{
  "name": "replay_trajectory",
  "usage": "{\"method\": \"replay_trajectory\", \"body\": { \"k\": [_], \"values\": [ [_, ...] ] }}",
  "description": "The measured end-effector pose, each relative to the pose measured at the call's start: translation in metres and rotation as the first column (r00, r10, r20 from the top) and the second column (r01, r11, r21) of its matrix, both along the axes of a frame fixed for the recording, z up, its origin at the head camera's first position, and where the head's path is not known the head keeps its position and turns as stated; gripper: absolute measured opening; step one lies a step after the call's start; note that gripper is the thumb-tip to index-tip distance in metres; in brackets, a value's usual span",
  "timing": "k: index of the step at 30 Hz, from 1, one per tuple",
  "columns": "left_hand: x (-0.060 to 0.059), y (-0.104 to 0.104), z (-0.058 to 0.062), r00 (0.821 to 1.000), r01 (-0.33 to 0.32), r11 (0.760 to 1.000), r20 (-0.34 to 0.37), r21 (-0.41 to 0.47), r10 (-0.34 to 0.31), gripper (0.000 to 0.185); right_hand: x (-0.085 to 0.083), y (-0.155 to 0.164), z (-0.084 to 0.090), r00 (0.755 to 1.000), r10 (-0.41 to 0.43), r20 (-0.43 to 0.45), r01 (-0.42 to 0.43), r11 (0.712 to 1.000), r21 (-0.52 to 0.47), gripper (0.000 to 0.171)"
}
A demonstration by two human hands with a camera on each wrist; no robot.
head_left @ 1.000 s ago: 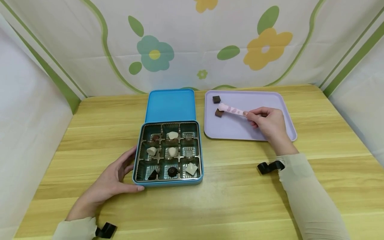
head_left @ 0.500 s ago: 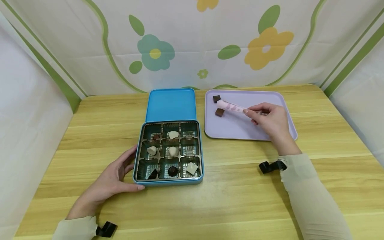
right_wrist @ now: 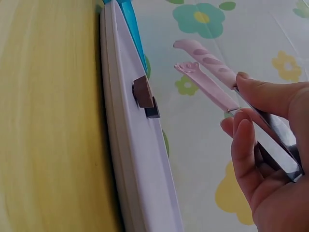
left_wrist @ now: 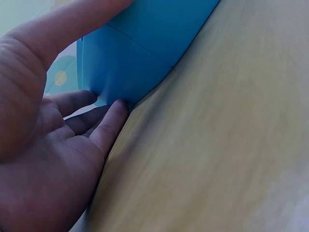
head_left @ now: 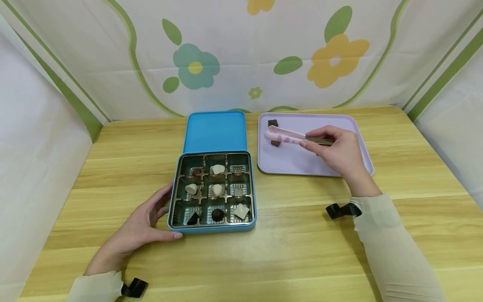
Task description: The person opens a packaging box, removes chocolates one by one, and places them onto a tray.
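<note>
- Your right hand [head_left: 337, 151] pinches the tongs [head_left: 286, 136], tips apart above the lilac tray [head_left: 339, 121]; a weak squeeze could drop the chocolate square [right_wrist: 143, 91].
- Your left hand [head_left: 141, 226], fingers spread, steadies the blue tin [head_left: 211, 228]; letting go could let it slide.

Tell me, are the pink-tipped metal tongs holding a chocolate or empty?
Empty: the pink-tipped metal tongs are open above the brown chocolates, nothing between their tips.

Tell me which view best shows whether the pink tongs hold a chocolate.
Right wrist view: the pink tongs show both tips apart, nothing between them, above the tray. In the head view their tips overlap the chocolates. The left wrist view misses them.
</note>
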State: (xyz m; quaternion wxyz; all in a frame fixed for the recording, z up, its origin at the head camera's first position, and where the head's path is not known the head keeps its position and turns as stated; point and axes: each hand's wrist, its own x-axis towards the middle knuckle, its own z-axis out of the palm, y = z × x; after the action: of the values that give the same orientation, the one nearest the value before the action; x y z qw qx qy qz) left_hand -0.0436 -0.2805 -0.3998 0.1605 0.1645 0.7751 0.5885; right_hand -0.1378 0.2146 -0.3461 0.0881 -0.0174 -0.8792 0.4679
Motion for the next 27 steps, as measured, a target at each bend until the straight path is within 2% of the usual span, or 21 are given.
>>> {"method": "replay_trajectory", "body": {
  "k": [6, 13, 18, 23, 27],
  "values": [
    [0.000, 0.000, 0.000, 1.000, 0.000, 1.000, 0.005, -0.004, 0.000, 0.121, 0.002, -0.003, 0.001, 0.998, 0.038, -0.044, -0.036, 0.999, 0.030, 0.020],
    [0.000, 0.000, 0.000, 1.000, 0.000, 1.000, 0.018, -0.003, 0.000, 0.121, 0.005, -0.005, 0.004, 0.999, 0.050, -0.017, -0.049, 0.997, 0.053, 0.023],
    [0.000, 0.000, 0.000, 1.000, -0.001, 1.000, 0.016, -0.001, 0.001, 0.121, 0.010, -0.009, 0.013, 0.992, 0.122, 0.007, -0.122, 0.992, 0.037, 0.024],
    [0.000, -0.001, 0.000, 1.000, 0.002, 1.000, 0.016, 0.002, -0.002, 0.120, 0.018, -0.017, 0.025, 0.973, 0.229, -0.041, -0.228, 0.973, 0.038, 0.020],
    [0.000, -0.001, -0.001, 1.000, 0.000, 1.000, 0.012, 0.003, 0.000, 0.120, 0.026, -0.023, 0.034, 0.937, 0.326, -0.121, -0.318, 0.944, 0.085, 0.017]
  ]
}}
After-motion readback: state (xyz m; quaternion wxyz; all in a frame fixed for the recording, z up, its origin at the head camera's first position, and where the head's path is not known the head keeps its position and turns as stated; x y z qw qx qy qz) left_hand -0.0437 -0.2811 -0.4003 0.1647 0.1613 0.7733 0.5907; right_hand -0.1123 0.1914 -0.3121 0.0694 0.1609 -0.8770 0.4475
